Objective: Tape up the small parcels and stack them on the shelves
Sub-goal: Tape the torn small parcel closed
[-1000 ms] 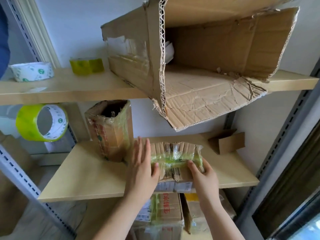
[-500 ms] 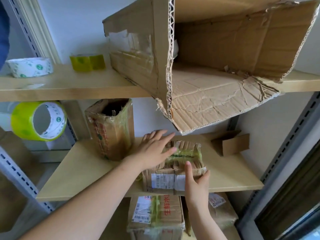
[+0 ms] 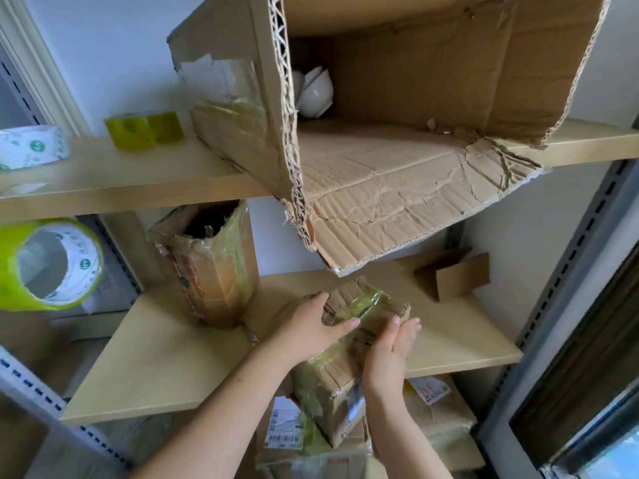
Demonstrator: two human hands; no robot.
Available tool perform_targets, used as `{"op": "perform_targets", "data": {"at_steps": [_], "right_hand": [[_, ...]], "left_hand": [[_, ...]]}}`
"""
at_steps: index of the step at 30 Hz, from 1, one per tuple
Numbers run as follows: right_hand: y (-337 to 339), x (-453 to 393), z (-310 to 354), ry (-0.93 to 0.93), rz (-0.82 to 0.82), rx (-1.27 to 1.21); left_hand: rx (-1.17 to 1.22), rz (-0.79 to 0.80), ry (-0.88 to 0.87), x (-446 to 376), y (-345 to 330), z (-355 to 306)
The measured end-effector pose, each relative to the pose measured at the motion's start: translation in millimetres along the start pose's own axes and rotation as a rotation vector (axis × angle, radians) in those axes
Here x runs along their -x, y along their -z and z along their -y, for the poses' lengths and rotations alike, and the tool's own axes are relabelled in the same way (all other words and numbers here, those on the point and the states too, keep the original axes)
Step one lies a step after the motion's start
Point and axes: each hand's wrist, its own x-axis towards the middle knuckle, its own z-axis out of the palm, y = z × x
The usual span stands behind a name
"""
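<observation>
A small cardboard parcel (image 3: 359, 344) wrapped in greenish clear tape lies tilted across the front edge of the middle wooden shelf (image 3: 166, 361). Its far end is over the board and its near end hangs down past the edge. My left hand (image 3: 307, 323) grips the parcel's far left corner, thumb laid across the top. My right hand (image 3: 390, 354) holds its right side, thumb on top and fingers along the edge. A taller taped parcel (image 3: 211, 271) stands upright on the same shelf, just left of my hands.
A big torn carton (image 3: 432, 188) on the upper shelf overhangs the middle shelf and holds white bowls (image 3: 313, 91). A small open box (image 3: 453, 276) sits at back right. Tape rolls (image 3: 143, 129) lie at upper left; a green roll (image 3: 48, 264) hangs at left. More parcels (image 3: 285, 430) lie below.
The parcel has swung from lying square on the shelf to tilted, with its near end dropped over the front edge. My left hand moved from its top to its far left corner.
</observation>
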Motion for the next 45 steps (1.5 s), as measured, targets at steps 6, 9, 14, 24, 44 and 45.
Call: {"op": "perform_targets", "data": {"at_steps": [6,9,14,24,44,45], "right_hand": [[3,-13,-2,-0.009,0.199,-0.037],[5,-14,1,-0.026,0.229,-0.053],[4,-13,-4,-0.022,0.260,-0.144],[7,-21,-23,-0.101,0.475,-0.318],[1,17,6,0.107,0.570,-0.087],[1,17,12,0.126,0.560,-0.053]], "left_hand": [[0.174,0.128,0.136,-2,4,4],[0.244,0.126,0.172,-2,3,2],[0.443,0.132,0.212,14,6,-9],[0.835,0.047,0.321,41,-6,6],[1.067,-0.148,0.327,83,-18,27],[1.041,-0.151,0.304,82,-14,27]]}}
